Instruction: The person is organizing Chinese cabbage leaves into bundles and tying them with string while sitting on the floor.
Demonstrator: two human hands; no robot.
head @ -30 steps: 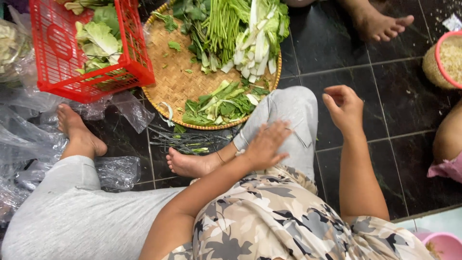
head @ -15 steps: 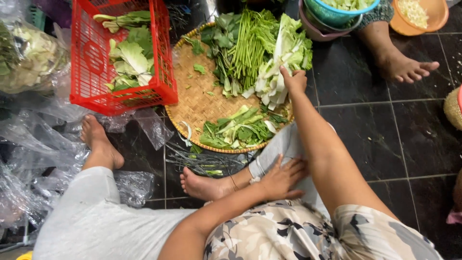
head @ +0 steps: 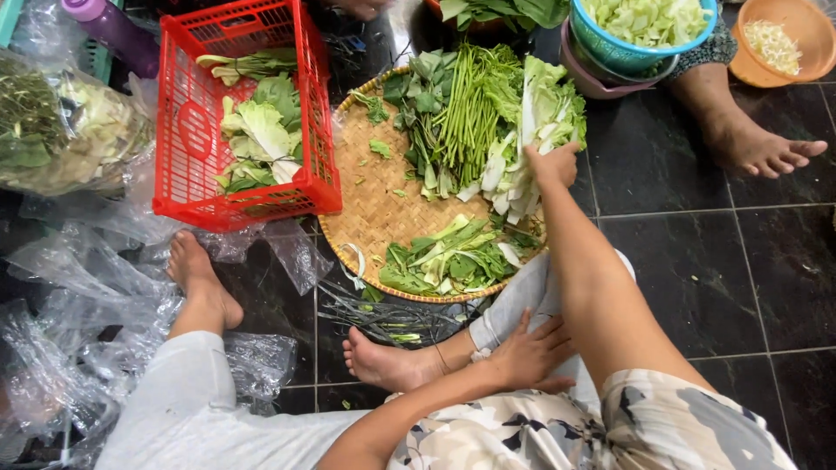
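My right hand (head: 552, 164) reaches onto a round woven bamboo tray (head: 369, 188) and closes its fingers around white-stemmed leafy greens (head: 531, 148) at the tray's right side. My left hand (head: 529, 355) rests flat and open on my right leg, near my bare foot (head: 387, 364). The tray also carries a bunch of long green stems (head: 461, 117) in the middle and a heap of cut greens (head: 444, 257) near its front edge.
A red plastic basket (head: 187, 152) with cabbage leaves stands left of the tray. Clear plastic bags (head: 78, 287) lie on the dark tiled floor at left. Another person's bare foot (head: 758, 148), a teal bowl of greens (head: 644, 26) and an orange bowl (head: 784, 39) sit at upper right.
My right hand went from hovering over my knee out to the tray and took hold of the white-stemmed greens. The view tilted up, showing more bowls. My left hand stayed on my leg.
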